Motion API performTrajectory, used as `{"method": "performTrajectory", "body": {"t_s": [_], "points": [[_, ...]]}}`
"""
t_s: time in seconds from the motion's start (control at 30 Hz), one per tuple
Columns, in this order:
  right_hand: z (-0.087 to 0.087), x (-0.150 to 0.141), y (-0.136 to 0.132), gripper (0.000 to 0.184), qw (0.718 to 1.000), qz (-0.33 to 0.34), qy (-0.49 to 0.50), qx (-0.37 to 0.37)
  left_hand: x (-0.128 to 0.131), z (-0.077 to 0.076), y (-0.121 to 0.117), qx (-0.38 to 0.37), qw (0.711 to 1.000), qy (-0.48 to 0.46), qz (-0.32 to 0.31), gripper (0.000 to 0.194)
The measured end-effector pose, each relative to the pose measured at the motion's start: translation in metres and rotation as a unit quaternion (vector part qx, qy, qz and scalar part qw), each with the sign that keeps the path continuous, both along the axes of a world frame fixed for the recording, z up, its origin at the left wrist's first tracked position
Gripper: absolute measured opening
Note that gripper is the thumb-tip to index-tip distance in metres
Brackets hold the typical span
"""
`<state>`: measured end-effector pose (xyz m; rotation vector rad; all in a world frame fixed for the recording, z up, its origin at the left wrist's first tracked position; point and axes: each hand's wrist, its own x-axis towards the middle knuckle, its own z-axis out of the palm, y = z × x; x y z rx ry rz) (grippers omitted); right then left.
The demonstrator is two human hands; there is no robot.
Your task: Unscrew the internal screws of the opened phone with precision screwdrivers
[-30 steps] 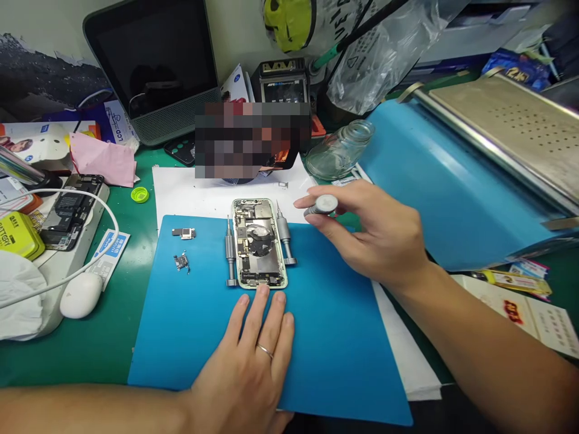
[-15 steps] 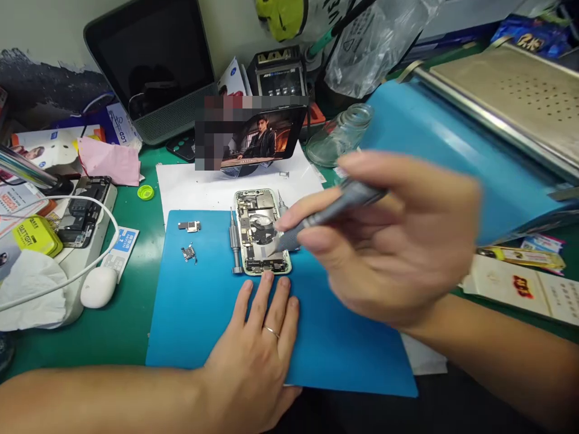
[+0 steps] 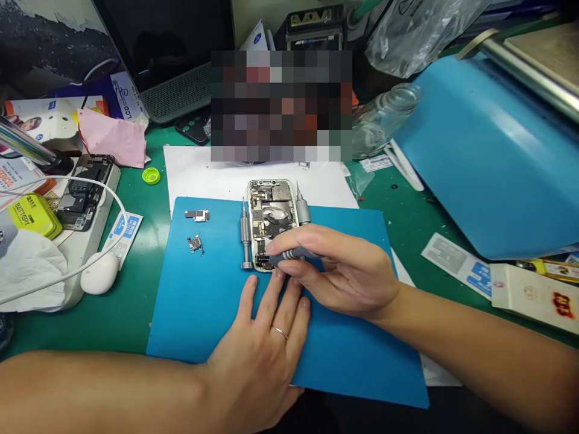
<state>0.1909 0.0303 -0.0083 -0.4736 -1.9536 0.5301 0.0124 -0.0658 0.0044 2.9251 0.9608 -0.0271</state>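
Observation:
An opened phone (image 3: 275, 211) with bare circuitry lies on a blue mat (image 3: 203, 313). My left hand (image 3: 266, 337) rests on the mat, fingers spread, its fingertips at the phone's bottom edge. Between thumb and fingers, my right hand (image 3: 344, 268) grips a grey screwdriver (image 3: 296, 254), held low over the phone's lower end; its tip is hidden. One more screwdriver (image 3: 245, 235) lies along the phone's left side, and another (image 3: 302, 205) along the right. A small metal bracket (image 3: 197, 215) and a little metal part (image 3: 195, 243) sit to the left.
A white cable (image 3: 113, 202) and an earbud case (image 3: 99, 273) are at the left, near another opened phone (image 3: 85, 193). Behind the mat is white paper (image 3: 194, 172). A glass jar (image 3: 384, 120) lies at the back right. A cigarette box (image 3: 538, 301) is on the right.
My right hand has come left and down, bringing the screwdriver from beside the phone to its lower end. My left hand has stayed at the phone's bottom edge. The camera view has shifted.

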Motion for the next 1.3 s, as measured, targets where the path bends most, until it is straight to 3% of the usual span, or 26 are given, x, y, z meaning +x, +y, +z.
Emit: {"method": "performTrajectory", "body": {"t_s": [0.5,0.67,0.97,1.3], "points": [[0.002,-0.001,0.001,0.074,1.000,-0.023,-0.009,0.019,0.001,0.001,0.001,-0.003,1.000,0.013,-0.004,0.097],[0.002,0.000,0.003,0.078,0.999,0.006,-0.009,0.032,0.001,0.001,0.001,-0.012,1.000,0.022,-0.010,0.099],[0.004,-0.001,0.002,0.068,1.000,0.000,-0.020,0.019,0.000,0.003,0.001,-0.011,1.000,0.019,-0.008,0.096],[0.007,0.000,0.003,0.077,0.999,0.032,-0.020,0.013,0.000,0.004,0.002,-0.030,0.999,0.020,-0.012,0.093]]}}
